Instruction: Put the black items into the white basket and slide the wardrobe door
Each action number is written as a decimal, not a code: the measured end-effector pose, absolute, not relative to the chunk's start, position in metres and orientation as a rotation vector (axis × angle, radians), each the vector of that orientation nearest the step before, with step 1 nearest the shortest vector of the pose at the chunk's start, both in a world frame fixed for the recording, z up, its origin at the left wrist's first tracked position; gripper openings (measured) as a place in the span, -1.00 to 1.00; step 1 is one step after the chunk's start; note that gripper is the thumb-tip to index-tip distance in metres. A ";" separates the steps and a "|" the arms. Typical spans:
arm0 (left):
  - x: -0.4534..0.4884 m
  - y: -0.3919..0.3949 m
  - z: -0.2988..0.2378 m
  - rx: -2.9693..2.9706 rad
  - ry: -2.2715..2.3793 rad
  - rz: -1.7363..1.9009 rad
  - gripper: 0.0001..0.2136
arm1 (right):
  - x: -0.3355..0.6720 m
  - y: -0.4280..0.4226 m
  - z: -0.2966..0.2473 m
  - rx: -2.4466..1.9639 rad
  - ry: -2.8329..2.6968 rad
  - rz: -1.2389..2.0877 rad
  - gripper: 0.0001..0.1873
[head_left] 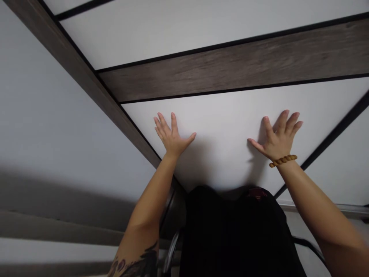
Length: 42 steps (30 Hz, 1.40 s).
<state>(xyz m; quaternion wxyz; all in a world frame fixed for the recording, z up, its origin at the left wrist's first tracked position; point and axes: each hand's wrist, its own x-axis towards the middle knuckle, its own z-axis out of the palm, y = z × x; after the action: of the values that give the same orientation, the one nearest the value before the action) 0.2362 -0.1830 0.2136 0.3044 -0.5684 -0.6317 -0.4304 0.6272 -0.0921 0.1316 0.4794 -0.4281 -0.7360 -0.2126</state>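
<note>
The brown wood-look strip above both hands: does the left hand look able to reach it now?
Probably yes: the left hand is open just below the brown strip, with only white panel and thin black trim showing between.

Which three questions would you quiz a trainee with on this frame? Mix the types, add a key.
1. Which wrist wears the twisted golden-brown bracelet?
2. True or false: the fingers of the bare left hand are spread apart.
3. Which surface lies directly behind the bare right hand?
A) the brown wood-grain strip
B) the flat white black-edged panel
C) the black clothing

Key: 1. the right wrist; 2. true; 3. B.
</note>
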 end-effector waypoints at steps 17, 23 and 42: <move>0.150 -0.210 0.202 -1.254 -1.907 -1.536 0.20 | 0.674 -0.091 0.126 -0.974 -1.803 -0.718 0.19; 0.150 -0.198 0.192 -1.241 -1.963 -1.802 0.17 | 0.692 -0.092 0.122 -1.046 -1.820 -0.686 0.26; 0.186 -0.203 0.180 -1.594 -1.984 -1.892 -0.02 | 0.371 -0.201 0.087 -0.812 -1.887 -0.396 -0.04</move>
<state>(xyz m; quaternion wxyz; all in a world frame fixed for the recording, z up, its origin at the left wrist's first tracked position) 0.1856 -0.2032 0.1797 -0.0150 -0.5026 -0.6256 -0.5965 0.3709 -0.2006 0.0869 0.5011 -0.3358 -0.7806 -0.1638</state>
